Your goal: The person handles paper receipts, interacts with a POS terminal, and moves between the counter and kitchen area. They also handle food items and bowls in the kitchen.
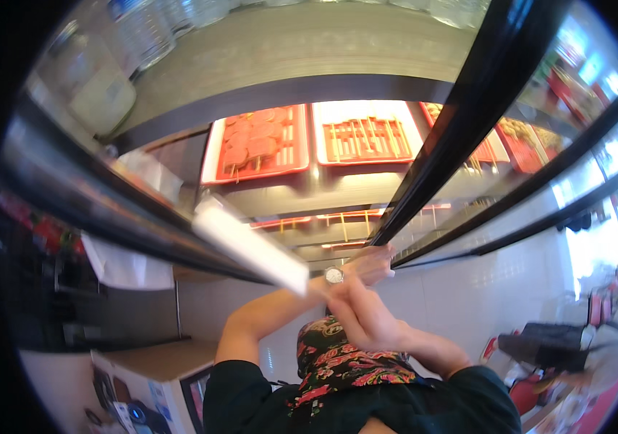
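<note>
My left hand, with a watch on its wrist, is closed at the lower end of the black door frame of a glass-fronted display cabinet. My right hand crosses just below that wrist. Its fingers are closed on the thin end of a white, flat, long object, blurred, which points up and left; its kind cannot be told. Behind it, a red-and-white tray holds skewers with round pink slices. Beside that, another tray holds thin skewers.
More food trays show through glass at the right. Plastic bottles line the shelf above, with a large clear jar at left. A cardboard box stands at lower left. Another person is at lower right, near a dark bag or seat.
</note>
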`<state>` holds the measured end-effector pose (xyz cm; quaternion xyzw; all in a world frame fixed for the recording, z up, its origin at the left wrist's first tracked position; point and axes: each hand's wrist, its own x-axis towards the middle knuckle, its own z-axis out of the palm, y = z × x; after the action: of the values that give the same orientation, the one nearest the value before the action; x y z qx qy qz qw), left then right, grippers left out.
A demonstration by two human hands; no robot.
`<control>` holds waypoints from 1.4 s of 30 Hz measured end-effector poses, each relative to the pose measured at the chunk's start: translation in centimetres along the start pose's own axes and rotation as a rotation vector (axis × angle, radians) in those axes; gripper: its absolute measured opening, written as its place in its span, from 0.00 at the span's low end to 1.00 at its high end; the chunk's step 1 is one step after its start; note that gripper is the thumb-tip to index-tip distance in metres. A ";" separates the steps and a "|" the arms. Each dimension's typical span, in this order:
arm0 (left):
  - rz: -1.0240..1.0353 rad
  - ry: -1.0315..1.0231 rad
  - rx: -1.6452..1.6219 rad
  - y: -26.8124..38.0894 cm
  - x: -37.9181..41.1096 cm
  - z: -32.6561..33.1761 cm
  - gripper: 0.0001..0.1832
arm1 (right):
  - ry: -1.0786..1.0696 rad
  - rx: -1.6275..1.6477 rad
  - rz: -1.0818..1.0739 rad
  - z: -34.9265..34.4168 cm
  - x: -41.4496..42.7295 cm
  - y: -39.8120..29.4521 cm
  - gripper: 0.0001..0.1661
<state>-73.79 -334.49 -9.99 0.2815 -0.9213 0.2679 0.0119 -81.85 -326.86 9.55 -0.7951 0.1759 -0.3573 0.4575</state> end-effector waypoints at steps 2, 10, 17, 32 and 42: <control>-0.241 0.074 -0.281 -0.2 -1.8 -2.1 0.10 | -0.317 0.306 0.026 -1.2 -3.0 -0.4 0.05; -0.326 -0.082 -0.287 -0.5 -9.8 -7.0 0.08 | -0.674 0.517 0.023 -0.5 -7.6 -0.3 0.05; -0.412 -0.040 -0.048 0.1 -17.9 -6.8 0.08 | -0.772 0.545 0.041 3.5 -5.9 -1.1 0.05; -0.642 0.120 -0.867 4.0 -26.3 3.2 0.10 | -0.747 0.565 0.183 27.8 3.1 -5.4 0.08; -0.783 0.175 -0.787 5.6 -54.9 -6.1 0.09 | -0.440 0.800 0.386 50.1 15.5 -2.6 0.11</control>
<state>-31.37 -299.38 -16.95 0.5533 -0.7742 -0.0981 0.2911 -34.92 -304.77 1.73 -0.5665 0.0682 -0.1293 0.8110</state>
